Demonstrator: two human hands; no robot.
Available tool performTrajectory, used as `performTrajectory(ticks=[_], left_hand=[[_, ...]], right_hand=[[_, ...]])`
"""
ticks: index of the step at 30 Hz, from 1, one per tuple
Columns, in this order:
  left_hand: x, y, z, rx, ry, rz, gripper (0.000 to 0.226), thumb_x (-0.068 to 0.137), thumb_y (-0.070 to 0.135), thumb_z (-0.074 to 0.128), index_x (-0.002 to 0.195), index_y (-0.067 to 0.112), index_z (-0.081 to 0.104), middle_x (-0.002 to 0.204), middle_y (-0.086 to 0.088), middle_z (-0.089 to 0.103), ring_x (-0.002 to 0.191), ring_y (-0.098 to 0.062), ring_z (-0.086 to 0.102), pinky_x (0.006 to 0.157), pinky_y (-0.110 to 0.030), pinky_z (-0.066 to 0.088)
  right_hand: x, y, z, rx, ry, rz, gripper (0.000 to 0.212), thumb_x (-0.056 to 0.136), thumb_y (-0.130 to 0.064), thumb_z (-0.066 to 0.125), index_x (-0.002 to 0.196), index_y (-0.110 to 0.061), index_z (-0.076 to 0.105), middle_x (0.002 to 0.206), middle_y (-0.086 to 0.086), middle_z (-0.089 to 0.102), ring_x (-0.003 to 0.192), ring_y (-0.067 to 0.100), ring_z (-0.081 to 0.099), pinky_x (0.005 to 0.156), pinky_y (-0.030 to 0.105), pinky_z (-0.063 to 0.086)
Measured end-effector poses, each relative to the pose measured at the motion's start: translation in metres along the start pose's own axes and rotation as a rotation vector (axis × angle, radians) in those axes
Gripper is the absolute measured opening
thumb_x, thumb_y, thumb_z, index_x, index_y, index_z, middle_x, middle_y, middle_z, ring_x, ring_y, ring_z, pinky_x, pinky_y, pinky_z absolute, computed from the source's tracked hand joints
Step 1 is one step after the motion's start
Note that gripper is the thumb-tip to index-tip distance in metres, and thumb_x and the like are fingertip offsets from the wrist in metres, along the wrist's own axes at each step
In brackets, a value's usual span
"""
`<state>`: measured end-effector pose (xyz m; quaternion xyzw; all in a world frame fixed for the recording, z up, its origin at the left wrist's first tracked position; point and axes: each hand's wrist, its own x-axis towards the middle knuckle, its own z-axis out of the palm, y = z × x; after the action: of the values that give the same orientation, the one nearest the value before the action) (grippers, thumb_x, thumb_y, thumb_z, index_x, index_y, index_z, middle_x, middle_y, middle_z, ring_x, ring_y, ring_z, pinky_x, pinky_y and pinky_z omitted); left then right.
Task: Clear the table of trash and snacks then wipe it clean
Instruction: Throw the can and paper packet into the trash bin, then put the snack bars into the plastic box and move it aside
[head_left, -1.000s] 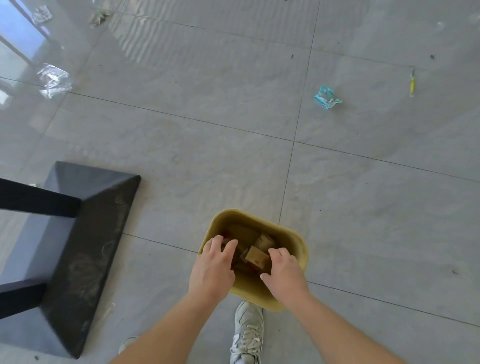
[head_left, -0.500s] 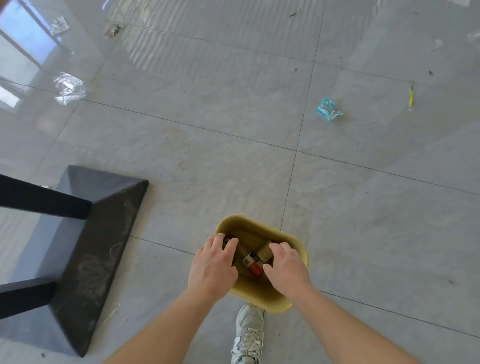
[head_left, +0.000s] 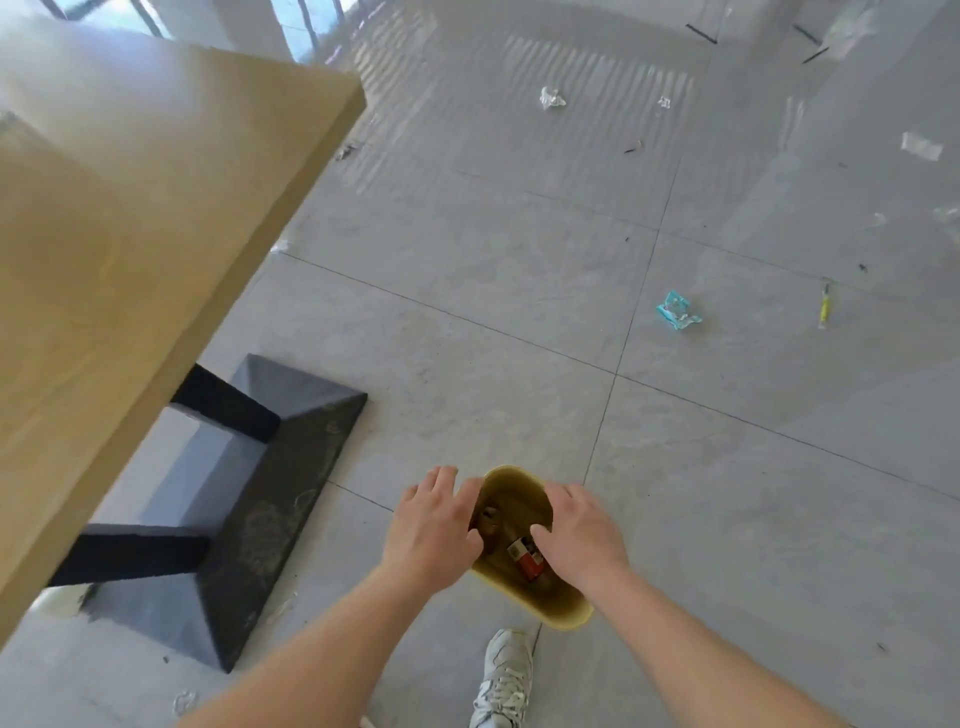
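A yellow bin (head_left: 563, 617) stands on the grey tiled floor (head_left: 467, 322), just ahead of a white shoe (head_left: 503, 680); inside it lies trash, among it a red and white packet (head_left: 524, 558) near the bottom. The left hand (head_left: 434, 525) hangs over the bin's left rim, its fingers (head_left: 441, 483) released, spread and nearly straight, holding nothing; the right hand (head_left: 576, 535) hangs over the right rim, fingers (head_left: 560, 500) likewise released and only loosely bent, with nothing in them; whether either hand touches the rim I cannot tell. The tan counter (head_left: 130, 234) fills the upper left, its visible top bare, on black legs set in a dark base (head_left: 234, 519) to the left of the bin. Litter lies well apart on the floor: a teal wrapper (head_left: 678, 310), a thin yellow stick (head_left: 824, 307) to its right, a crumpled white scrap (head_left: 551, 97) farther off.
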<state>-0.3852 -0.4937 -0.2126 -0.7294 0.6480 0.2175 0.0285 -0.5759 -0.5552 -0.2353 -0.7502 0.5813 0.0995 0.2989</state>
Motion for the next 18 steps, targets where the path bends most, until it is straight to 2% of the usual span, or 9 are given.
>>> performTrajectory(ticks=[6,10,13,18], left_hand=[[-0.047,-0.015,-0.071,0.000,0.111,-0.054,0.058,0.090,0.043,0.053,0.144,0.030,0.034,0.146,-0.005,0.041,0.133,-0.027,0.038,0.108,-0.041,0.036],[-0.076,-0.027,-0.107,-0.006,0.199,-0.102,0.055,0.091,0.043,0.053,0.142,0.030,0.036,0.143,-0.004,0.044,0.133,-0.027,0.039,0.109,-0.042,0.036],[-0.097,-0.036,-0.134,-0.014,0.244,-0.154,0.056,0.091,0.042,0.054,0.142,0.030,0.037,0.143,-0.003,0.045,0.136,-0.027,0.037,0.111,-0.043,0.034],[-0.131,-0.051,-0.174,-0.020,0.337,-0.245,0.056,0.085,0.036,0.056,0.138,0.026,0.042,0.135,-0.003,0.048,0.129,-0.025,0.041,0.105,-0.041,0.040]], right_hand=[[-0.034,-0.063,-0.064,-0.050,0.087,-0.117,0.043,0.094,-0.045,0.054,0.131,-0.024,0.046,0.128,-0.001,0.051,0.114,0.022,0.051,0.089,0.034,0.049],[-0.050,-0.100,-0.097,-0.097,0.078,-0.184,0.041,0.095,-0.041,0.053,0.130,-0.022,0.046,0.122,0.000,0.052,0.109,0.021,0.049,0.086,0.035,0.051],[-0.059,-0.129,-0.119,-0.118,0.060,-0.226,0.046,0.092,-0.036,0.052,0.135,-0.021,0.044,0.126,0.002,0.051,0.114,0.024,0.048,0.089,0.036,0.049],[-0.070,-0.174,-0.146,-0.136,0.099,-0.312,0.054,0.090,-0.038,0.055,0.140,-0.021,0.043,0.130,0.004,0.053,0.118,0.026,0.049,0.090,0.038,0.047]])
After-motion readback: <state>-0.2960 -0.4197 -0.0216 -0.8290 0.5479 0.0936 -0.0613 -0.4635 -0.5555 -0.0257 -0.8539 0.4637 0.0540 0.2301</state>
